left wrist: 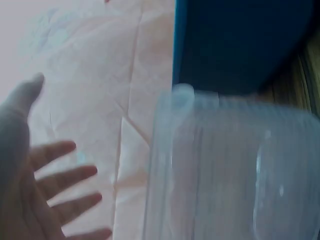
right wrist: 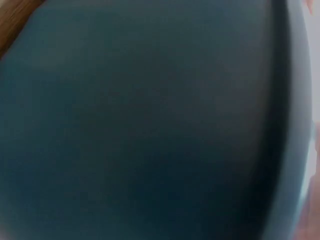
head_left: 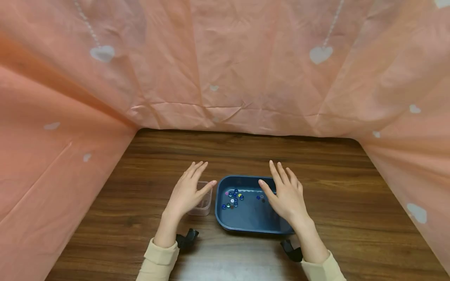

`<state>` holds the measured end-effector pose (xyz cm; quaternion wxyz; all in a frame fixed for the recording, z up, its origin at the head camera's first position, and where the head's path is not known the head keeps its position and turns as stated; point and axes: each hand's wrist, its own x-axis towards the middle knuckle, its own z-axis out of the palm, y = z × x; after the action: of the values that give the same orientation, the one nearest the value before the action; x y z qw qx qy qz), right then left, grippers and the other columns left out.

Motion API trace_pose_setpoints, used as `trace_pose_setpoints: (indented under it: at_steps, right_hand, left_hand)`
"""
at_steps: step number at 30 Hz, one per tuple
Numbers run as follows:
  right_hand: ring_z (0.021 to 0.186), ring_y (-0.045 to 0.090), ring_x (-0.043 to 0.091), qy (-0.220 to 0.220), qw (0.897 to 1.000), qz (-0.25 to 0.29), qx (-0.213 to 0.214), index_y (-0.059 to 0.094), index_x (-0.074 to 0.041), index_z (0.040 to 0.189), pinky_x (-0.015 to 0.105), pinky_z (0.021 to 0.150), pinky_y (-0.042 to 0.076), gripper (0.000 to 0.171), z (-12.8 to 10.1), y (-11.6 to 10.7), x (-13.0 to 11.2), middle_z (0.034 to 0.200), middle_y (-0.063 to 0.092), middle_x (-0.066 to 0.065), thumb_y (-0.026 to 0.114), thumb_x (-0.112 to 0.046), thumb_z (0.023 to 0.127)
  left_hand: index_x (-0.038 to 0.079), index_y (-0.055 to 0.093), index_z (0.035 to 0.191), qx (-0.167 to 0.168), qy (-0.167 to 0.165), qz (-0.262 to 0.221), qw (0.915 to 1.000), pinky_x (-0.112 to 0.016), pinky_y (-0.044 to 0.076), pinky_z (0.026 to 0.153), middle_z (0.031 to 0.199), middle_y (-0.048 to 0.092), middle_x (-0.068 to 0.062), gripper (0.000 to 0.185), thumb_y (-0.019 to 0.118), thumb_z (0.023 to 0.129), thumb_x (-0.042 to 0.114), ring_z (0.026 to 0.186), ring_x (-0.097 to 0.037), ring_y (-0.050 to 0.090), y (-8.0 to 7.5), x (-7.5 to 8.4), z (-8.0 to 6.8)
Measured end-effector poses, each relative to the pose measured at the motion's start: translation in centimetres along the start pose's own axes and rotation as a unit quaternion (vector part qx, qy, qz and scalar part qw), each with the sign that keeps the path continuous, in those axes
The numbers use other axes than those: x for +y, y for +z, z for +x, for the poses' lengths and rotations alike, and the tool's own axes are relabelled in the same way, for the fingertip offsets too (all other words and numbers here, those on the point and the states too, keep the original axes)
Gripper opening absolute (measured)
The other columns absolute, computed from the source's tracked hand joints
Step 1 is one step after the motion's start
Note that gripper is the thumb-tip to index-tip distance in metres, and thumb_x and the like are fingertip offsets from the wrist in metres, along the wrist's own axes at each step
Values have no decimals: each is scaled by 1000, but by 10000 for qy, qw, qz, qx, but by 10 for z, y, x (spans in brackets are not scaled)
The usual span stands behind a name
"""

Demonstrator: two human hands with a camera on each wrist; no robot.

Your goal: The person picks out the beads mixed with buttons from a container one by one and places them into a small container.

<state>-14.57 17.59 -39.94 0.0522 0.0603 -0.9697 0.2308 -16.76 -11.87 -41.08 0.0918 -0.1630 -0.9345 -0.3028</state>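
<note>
A dark blue tray (head_left: 254,218) with rounded corners sits on the table, and several small shiny beads (head_left: 235,200), mostly blue, lie in its left part. A few more dark beads (head_left: 263,198) lie nearer its middle. My right hand (head_left: 287,197), fingers extended, is over the tray's right side and holds nothing. To the tray's left stands a small clear plastic container (head_left: 201,211). My left hand (head_left: 186,193) partly covers this container, its fingers straight and spread, also empty. In the right wrist view only the blurred tray wall (right wrist: 150,120) shows, no fingers.
The brown wood-grain table (head_left: 168,148) lies under everything. Pink cloth (head_left: 228,70) with white hearts hangs behind and at both sides of it. Black straps (head_left: 188,238) are on both wrists.
</note>
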Motion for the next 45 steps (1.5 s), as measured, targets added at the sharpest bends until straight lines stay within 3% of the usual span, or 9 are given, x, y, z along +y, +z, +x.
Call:
trace_pose_setpoints:
  at_steps: [9,15,21,28,32,35,45]
  right_hand:
    - [141,24,41,-292,9982,462,242,20,-17,157,67,105,20,71,-7,1,8,157,31,16,45,-52,100]
    - [134,35,38,-279,9938,998,413,28,-15,155,63,101,33,67,-10,0,9,148,42,19,49,-48,100]
    - [129,42,32,-171,9853,1627,484,37,-13,152,57,99,38,64,-11,5,8,143,49,15,54,-45,99]
    - [123,48,30,-274,9699,2367,502,43,-10,147,53,96,42,57,-12,8,11,135,57,14,59,-33,98]
    - [124,49,29,-210,9664,2528,403,44,-11,146,53,95,43,54,-14,9,12,134,59,14,59,-32,99]
    - [124,49,29,-198,9645,2612,332,44,-11,146,53,94,43,55,-15,10,12,134,59,13,59,-33,99]
    - [117,57,28,-371,9657,2560,235,48,-12,143,48,88,49,54,-16,17,10,129,63,11,66,-29,95]
  left_hand:
    - [22,41,149,-8,110,-847,9963,-58,32,105,154,37,-6,78,74,83,49,143,-28,30,-13,-30,-18]
    - [26,37,151,-166,224,-1610,9866,-64,29,104,155,33,-8,84,81,80,35,142,-34,30,-17,-51,-27]
    - [22,30,153,-433,518,-2527,9652,-66,20,107,155,30,-13,93,83,78,17,142,-38,25,-14,-71,-30]
    - [10,12,156,-1213,732,-3459,9275,-67,11,108,159,7,-25,108,85,77,19,146,-40,5,-1,-87,-32]
    - [7,4,156,-1485,724,-3709,9139,-70,10,107,158,3,-28,115,86,76,18,145,-45,2,3,-92,-34]
    - [5,1,155,-1608,658,-3810,9081,-69,11,107,158,4,-29,119,87,73,16,144,-47,4,5,-95,-35]
    - [7,-3,155,-1773,429,-3849,9048,-66,18,106,158,7,-28,123,88,72,12,143,-49,9,20,-98,-41]
